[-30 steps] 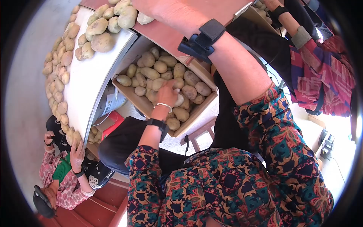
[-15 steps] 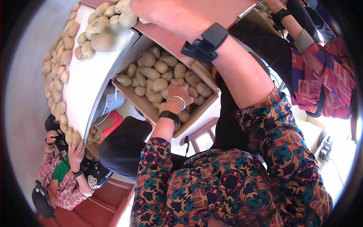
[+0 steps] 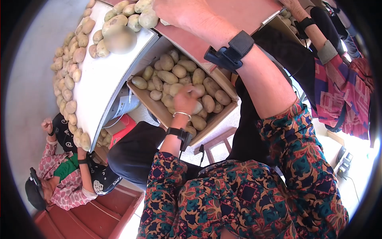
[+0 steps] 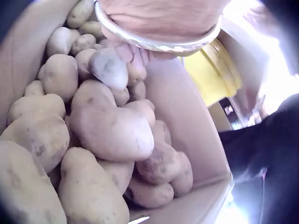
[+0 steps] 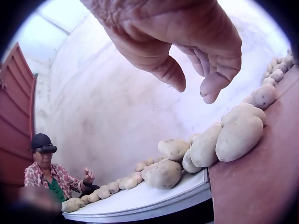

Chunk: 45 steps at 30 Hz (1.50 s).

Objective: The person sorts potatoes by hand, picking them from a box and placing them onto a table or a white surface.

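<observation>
Inside the cardboard box (image 4: 180, 107), your left hand (image 3: 186, 100) is among potatoes (image 3: 167, 76); I cannot tell whether it grips one. Beyond the box, your right hand (image 5: 187, 30) hangs unclenched and empty.

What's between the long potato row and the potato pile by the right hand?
Bare white tabletop lies between the potato row and the potato pile; the head view shows it.

left hand (image 3: 186, 102) blurred | right hand (image 3: 180, 12) cropped, head-view top | table potato (image 3: 120, 40) blurred
</observation>
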Tool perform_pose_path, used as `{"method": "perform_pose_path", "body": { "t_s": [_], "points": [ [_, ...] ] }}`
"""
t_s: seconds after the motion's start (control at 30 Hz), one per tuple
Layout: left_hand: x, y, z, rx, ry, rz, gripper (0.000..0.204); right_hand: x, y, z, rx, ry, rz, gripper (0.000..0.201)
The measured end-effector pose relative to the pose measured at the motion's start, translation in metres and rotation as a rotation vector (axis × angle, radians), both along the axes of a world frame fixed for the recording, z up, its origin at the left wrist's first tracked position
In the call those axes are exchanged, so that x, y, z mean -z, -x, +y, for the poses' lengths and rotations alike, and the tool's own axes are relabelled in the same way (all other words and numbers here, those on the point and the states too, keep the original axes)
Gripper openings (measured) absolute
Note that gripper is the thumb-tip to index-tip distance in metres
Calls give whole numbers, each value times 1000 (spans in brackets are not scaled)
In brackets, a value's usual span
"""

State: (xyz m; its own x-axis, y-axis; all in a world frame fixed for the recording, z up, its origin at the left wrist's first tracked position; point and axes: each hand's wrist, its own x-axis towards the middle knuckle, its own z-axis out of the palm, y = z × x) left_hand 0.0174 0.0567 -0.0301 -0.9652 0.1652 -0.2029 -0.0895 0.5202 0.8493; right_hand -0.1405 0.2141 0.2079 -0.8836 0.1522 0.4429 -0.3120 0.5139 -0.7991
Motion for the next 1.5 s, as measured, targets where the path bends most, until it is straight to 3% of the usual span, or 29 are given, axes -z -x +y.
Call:
{"method": "perform_pose_path", "body": {
  "t_s": [0.07, 0.13, 0.27, 0.33, 0.6, 0.7, 0.77, 0.8, 0.87, 0.97, 1.0, 1.07, 1.1, 1.23, 1.33, 1.4, 1.43, 1.5],
  "points": [
    [18, 17, -25, -281, -20, 136, 22, 2, 1, 1, 20, -22, 9, 17],
    [-8, 31, -34, -468, 242, 257, 18, 2, 0, 2, 15, -24, 8, 17],
    [23, 67, -79, -491, 416, 295, 21, -4, -5, 3, -2, -34, -29, 16],
    [30, 82, -88, -462, 474, 67, 26, -9, -5, 0, -2, -28, -78, 15],
    [28, 106, -65, -319, 826, -234, 45, -9, -10, -2, -39, -44, -89, 20],
    [25, 98, -76, -322, 759, -190, 44, -12, -11, -5, -101, -72, -193, 22],
    [29, 92, -96, -398, 298, -130, 46, -7, -8, -9, -49, -121, -136, 23],
    [29, 91, -104, -400, 298, -130, 46, -7, -8, -10, -51, -120, -135, 23],
    [18, 91, -113, -411, -29, -285, 48, -9, -8, -13, -32, -168, -172, 23],
    [17, 98, -107, -340, -194, -423, 48, -6, -9, -17, 22, -212, -146, 23],
    [15, 100, -99, -338, -194, -423, 48, -8, -11, -16, 24, -212, -147, 23],
    [-1, 100, -69, -270, 24, -269, 48, -15, -14, -14, -66, -167, -226, 21],
    [-7, 99, -54, -247, 241, -163, 55, -15, -15, -15, -65, -167, -226, 21],
    [-10, 111, -35, -293, 495, -286, 63, -17, -15, -11, -81, -180, -241, 19],
    [-5, 115, -44, -317, 342, -344, 62, -25, -18, -7, -119, -152, -268, 18],
    [-9, 106, -49, -394, 31, -410, 60, -24, -17, -5, -129, -146, -262, 18],
    [-8, 99, -51, -393, 34, -407, 60, -16, -14, -7, -120, -151, -242, 28],
    [-9, 84, -59, -394, -262, -366, 58, -7, -13, -8, -112, -151, -223, 40]
  ]
}}
